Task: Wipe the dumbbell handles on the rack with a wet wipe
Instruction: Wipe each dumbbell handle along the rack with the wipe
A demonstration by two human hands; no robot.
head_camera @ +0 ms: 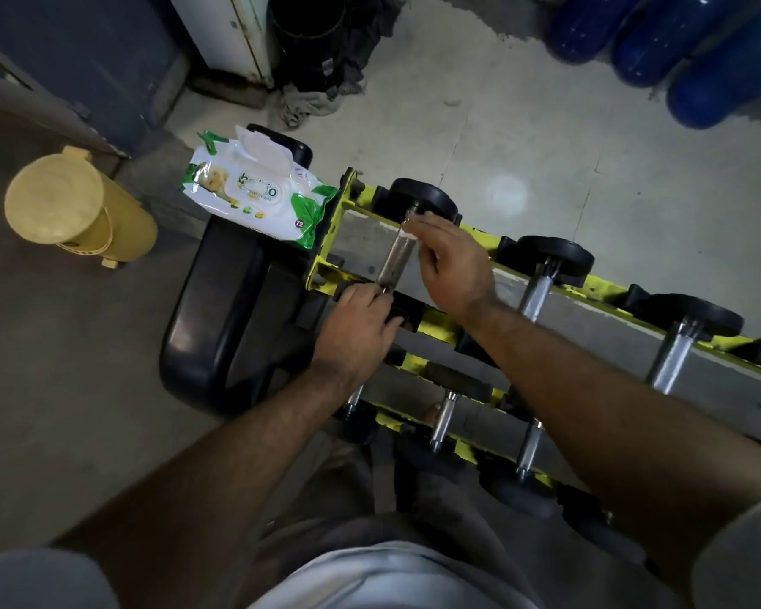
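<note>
At the rack's point(326, 239) left end, the right hand point(451, 261) pinches a wet wipe point(407, 232) on the first handle point(394, 259), left hand point(357, 327) fingers gripping its near end, with about 5 other handles left.

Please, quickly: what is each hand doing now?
Left hand: grips the near end of the dumbbell.
Right hand: holds a wet wipe on its handle.

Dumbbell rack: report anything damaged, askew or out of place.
The rack's yellow paint is chipped and worn along its rails. The wet wipe pack lies with its lid flipped open. Nothing else stands out.
</note>
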